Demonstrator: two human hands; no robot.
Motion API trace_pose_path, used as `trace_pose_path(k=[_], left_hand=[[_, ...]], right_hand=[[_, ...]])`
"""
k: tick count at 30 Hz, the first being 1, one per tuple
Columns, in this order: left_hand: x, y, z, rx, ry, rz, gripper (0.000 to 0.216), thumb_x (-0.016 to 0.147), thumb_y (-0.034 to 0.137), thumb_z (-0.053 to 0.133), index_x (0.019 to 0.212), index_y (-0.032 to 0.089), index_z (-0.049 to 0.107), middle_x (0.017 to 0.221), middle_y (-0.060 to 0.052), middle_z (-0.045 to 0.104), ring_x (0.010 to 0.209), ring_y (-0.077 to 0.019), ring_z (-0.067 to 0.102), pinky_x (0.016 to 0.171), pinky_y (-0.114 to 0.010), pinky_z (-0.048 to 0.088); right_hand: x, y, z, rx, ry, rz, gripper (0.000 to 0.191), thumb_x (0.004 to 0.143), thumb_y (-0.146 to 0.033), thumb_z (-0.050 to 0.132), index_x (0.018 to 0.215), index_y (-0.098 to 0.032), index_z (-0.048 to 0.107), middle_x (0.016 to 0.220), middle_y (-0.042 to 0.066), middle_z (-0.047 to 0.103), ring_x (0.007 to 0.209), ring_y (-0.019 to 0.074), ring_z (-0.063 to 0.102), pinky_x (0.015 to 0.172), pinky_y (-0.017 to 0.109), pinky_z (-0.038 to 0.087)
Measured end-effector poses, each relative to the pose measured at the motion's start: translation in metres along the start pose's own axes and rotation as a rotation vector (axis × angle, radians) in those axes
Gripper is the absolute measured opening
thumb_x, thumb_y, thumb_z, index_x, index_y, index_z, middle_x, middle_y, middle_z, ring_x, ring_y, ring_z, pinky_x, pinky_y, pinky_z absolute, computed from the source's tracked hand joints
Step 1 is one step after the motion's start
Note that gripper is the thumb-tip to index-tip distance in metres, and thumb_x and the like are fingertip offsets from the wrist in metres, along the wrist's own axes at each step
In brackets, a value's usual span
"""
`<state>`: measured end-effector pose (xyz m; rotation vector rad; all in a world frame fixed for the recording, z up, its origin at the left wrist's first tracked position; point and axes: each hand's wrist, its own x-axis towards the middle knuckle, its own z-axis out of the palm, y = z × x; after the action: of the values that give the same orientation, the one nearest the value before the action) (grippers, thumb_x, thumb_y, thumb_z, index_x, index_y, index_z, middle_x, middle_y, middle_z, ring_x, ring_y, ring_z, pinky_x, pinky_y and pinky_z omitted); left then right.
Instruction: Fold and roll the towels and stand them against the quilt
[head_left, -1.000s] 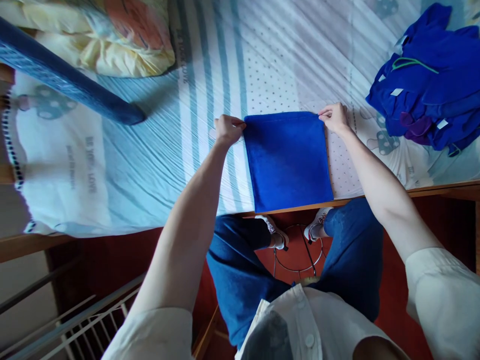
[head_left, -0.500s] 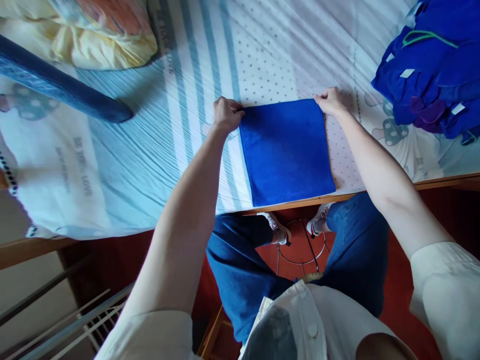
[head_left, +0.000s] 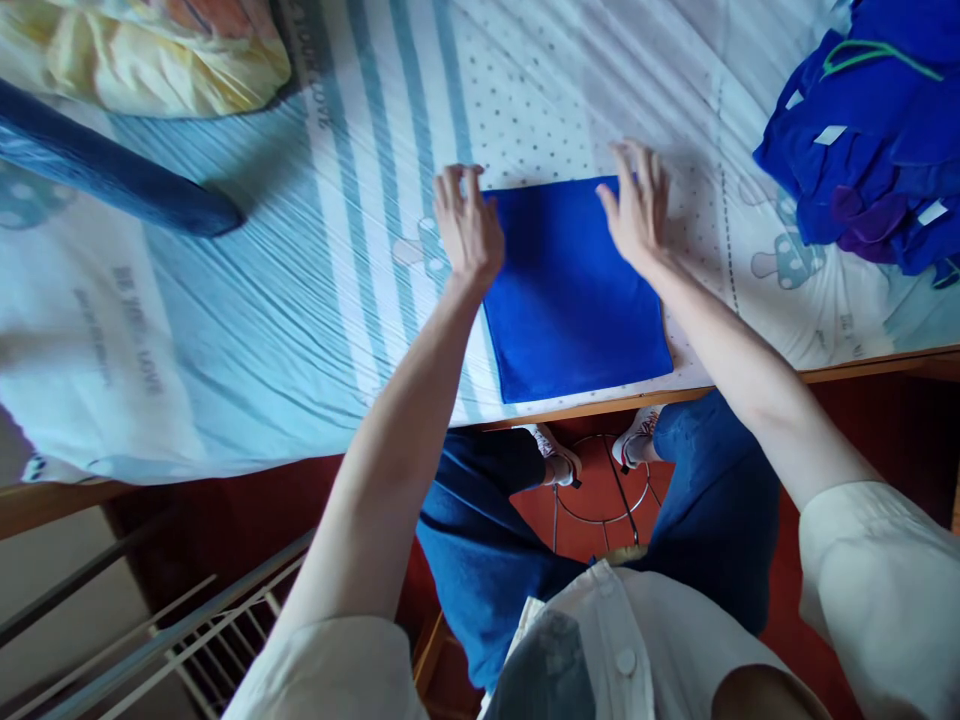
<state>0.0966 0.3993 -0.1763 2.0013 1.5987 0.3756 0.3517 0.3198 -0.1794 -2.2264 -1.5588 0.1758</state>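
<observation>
A square blue cloth (head_left: 574, 300) lies flat on the bed sheet (head_left: 285, 290), close to the bed's front edge. My left hand (head_left: 469, 225) is over its far left corner, fingers apart and gripping nothing. Over the far right corner is my right hand (head_left: 637, 205), open too, with the thumb spread from the other fingers. Whether either hand touches the cloth I cannot tell.
To the right sits a heap of blue cloths (head_left: 862, 150) with white tags and a green cord. At left lie a dark blue roll (head_left: 120, 160) and a yellow quilt (head_left: 150, 60). A wooden bed edge (head_left: 862, 370) runs along the front; a metal rack (head_left: 225, 630) stands below left.
Both hands have let go of the cloth's far corners and opened, shifting slightly inward over it. The cloth still lies flat.
</observation>
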Motion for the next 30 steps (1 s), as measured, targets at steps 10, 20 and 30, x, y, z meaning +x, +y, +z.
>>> trace_pose_path(k=[10, 20, 30], left_hand=[[-0.034, -0.002, 0.025, 0.007, -0.11, 0.085, 0.094, 0.093, 0.077, 0.023, 0.158, 0.009, 0.033, 0.173, -0.002, 0.028, 0.162, -0.0162, -0.01, 0.132, -0.044, -0.007], [-0.089, -0.029, 0.028, -0.171, -0.145, 0.04, 0.077, 0.095, 0.062, 0.045, 0.164, 0.029, 0.033, 0.172, 0.003, 0.028, 0.162, -0.022, -0.008, 0.136, -0.049, 0.001], [-0.162, 0.01, 0.032, -0.093, -0.15, 0.087, 0.075, 0.1, 0.052, 0.038, 0.165, 0.017, 0.028, 0.174, -0.004, 0.018, 0.161, -0.0194, -0.008, 0.134, -0.046, 0.001]], right_hand=[[-0.028, 0.011, 0.016, -0.031, -0.265, -0.036, 0.07, 0.108, -0.053, 0.022, 0.167, -0.016, 0.022, 0.175, 0.005, 0.018, 0.163, 0.0245, 0.008, 0.135, 0.048, 0.0], [-0.083, 0.003, 0.021, 0.041, -0.354, -0.178, 0.072, 0.106, -0.059, 0.021, 0.168, -0.024, 0.02, 0.173, 0.002, 0.027, 0.164, 0.024, 0.004, 0.134, 0.056, 0.008], [-0.162, -0.053, 0.004, 0.045, -0.429, -0.216, 0.065, 0.106, -0.041, 0.017, 0.168, -0.023, 0.024, 0.172, -0.003, 0.024, 0.162, 0.0208, 0.012, 0.136, 0.049, 0.006]])
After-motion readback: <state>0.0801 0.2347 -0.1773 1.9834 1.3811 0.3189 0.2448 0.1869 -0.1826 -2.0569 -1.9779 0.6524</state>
